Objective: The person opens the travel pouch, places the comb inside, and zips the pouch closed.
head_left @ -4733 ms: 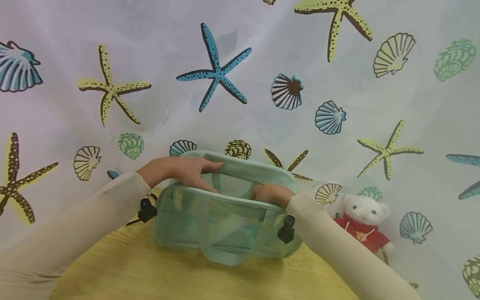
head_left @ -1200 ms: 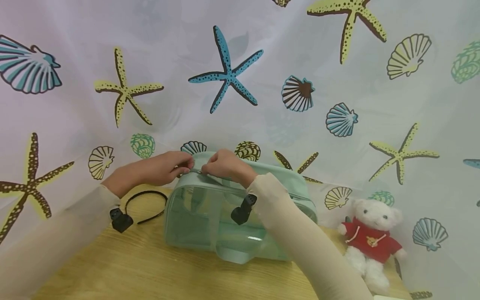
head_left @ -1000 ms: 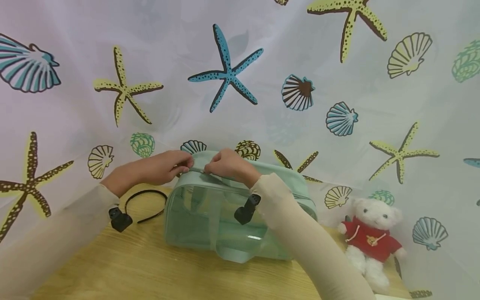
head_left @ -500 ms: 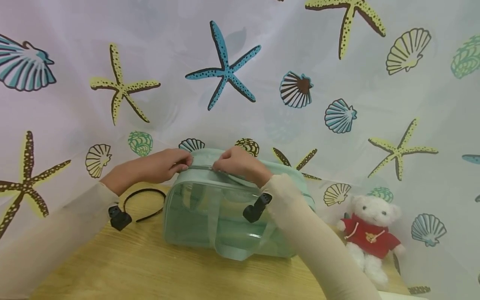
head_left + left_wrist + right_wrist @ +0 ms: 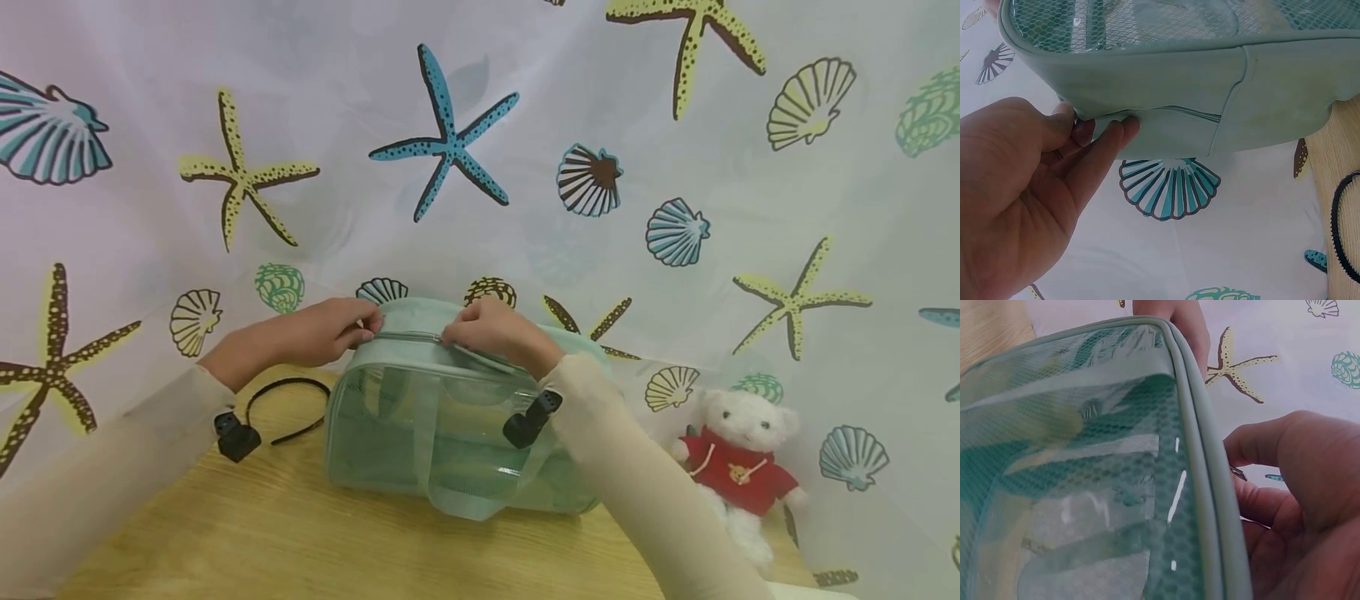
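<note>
A pale green see-through bag (image 5: 375, 454) with mesh lining stands on the table, its strap loop (image 5: 465, 504) hanging at the front. At the bag's upper left end my left hand (image 5: 322, 330) pinches the fabric beside the zipper; the left wrist view shows thumb and fingers at the zipper's end. My right hand (image 5: 498, 332) pinches a small metal zipper pull (image 5: 1238, 473) on the top, left of the middle. Left of that hand the zipper (image 5: 408, 336) is closed, while to its right the top edges are partly hidden by the hand and sleeve.
A black headband (image 5: 288, 382) lies on the wooden table (image 5: 315, 550) left of the bag. To the right sits a white plush bear (image 5: 742, 467) in a red hoodie. Behind hangs a white sheet (image 5: 337, 108) printed with starfish and shells.
Earlier both hands were at the bag's open top. Then my right hand took the zipper pull near the left end and has drawn it rightward; my left hand has stayed at that end.
</note>
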Demonstrator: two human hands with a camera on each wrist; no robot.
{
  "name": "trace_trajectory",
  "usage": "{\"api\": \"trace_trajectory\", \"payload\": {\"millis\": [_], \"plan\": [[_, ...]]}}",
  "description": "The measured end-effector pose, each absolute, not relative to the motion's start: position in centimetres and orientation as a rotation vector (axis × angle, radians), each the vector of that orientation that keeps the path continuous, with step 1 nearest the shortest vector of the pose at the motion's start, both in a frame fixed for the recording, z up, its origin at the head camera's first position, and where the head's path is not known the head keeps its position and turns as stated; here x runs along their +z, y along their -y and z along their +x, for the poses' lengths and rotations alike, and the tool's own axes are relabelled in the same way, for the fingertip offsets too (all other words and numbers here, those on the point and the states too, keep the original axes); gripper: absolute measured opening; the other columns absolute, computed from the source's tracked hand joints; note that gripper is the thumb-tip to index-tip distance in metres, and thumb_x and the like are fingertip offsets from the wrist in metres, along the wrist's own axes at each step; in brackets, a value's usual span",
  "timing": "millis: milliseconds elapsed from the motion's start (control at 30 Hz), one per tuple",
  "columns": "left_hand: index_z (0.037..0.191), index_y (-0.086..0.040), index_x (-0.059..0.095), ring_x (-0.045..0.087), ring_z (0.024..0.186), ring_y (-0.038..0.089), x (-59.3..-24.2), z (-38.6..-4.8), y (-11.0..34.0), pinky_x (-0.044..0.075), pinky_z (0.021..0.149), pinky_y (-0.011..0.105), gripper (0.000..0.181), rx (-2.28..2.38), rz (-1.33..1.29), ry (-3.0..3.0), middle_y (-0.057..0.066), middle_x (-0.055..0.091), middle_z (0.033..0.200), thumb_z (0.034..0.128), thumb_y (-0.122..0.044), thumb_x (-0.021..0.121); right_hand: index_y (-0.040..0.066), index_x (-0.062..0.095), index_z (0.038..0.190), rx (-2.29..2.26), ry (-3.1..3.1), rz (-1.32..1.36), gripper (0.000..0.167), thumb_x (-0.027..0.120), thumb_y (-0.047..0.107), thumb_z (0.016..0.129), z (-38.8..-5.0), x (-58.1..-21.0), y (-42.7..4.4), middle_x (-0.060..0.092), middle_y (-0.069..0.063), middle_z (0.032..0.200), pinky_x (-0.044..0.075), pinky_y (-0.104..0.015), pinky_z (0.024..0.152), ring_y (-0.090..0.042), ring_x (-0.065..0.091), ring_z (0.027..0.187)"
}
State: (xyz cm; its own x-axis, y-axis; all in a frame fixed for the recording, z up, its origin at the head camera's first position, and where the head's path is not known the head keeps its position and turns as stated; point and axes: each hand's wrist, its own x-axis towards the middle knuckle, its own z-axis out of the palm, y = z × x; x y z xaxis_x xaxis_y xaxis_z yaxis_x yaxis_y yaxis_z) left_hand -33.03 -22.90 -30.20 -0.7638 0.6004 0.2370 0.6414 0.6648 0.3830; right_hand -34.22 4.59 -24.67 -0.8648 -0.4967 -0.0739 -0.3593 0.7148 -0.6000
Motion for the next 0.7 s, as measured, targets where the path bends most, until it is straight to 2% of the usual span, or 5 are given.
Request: {"api": "trace_trajectory", "payload": {"millis": [300,367,433,533,700], "plan": [[0.106,-0.009,0.055,0.055,0.087,0.014,-30.7,-33.3,22.9,0.050,0.073,0.032,0.006,-0.672,-1.000,2.782,0.006,0.061,0.107,0.1075,-0.005,0.050,0.017,0.060,0.066,-0.903,-2.686,-0.650,0.033,0.066,0.026,0.097,-34.0,-24.4,-6.0,0.054,0.006,0.076,0.039,-0.032,0.068,-0.015,0.047,0.077],[0.106,-0.009,0.055,0.059,0.091,0.016,-30.8,-33.3,22.8,0.055,0.075,0.032,0.007,-0.688,-1.001,2.784,0.007,0.061,0.108,0.1074,-0.004,0.050,0.016,0.059,0.066,-0.902,-2.681,-0.655,0.033,0.066,0.027,0.097,-34.0,-24.5,-6.2,0.056,0.004,0.078,0.040,-0.032,0.069,-0.016,0.048,0.077],[0.106,-0.009,0.054,0.063,0.097,0.018,-30.8,-33.3,22.7,0.059,0.079,0.033,0.007,-0.716,-1.005,2.790,0.009,0.062,0.110,0.1075,-0.004,0.050,0.017,0.065,0.068,-0.909,-2.688,-0.655,0.029,0.066,0.026,0.096,-34.0,-24.5,-6.5,0.063,0.005,0.086,0.041,-0.032,0.069,-0.014,0.050,0.079],[0.106,-0.009,0.054,0.065,0.103,0.020,-30.9,-33.4,22.6,0.062,0.084,0.033,0.007,-0.743,-1.009,2.796,0.010,0.063,0.113,0.1076,-0.004,0.049,0.016,0.069,0.073,-0.915,-2.686,-0.653,0.026,0.065,0.025,0.097,-34.0,-24.4,-7.0,0.061,0.003,0.086,0.040,-0.033,0.068,-0.016,0.046,0.074],[0.108,-0.010,0.054,0.065,0.102,0.018,-31.1,-33.7,23.1,0.062,0.084,0.031,0.006,-0.742,-1.002,2.801,0.009,0.063,0.115,0.1080,-0.005,0.050,0.015,0.074,0.080,-0.919,-2.696,-0.635,0.023,0.065,0.027,0.097,-34.0,-24.4,-7.7,0.060,0.002,0.086,0.040,-0.034,0.068,-0.017,0.046,0.075]]}}
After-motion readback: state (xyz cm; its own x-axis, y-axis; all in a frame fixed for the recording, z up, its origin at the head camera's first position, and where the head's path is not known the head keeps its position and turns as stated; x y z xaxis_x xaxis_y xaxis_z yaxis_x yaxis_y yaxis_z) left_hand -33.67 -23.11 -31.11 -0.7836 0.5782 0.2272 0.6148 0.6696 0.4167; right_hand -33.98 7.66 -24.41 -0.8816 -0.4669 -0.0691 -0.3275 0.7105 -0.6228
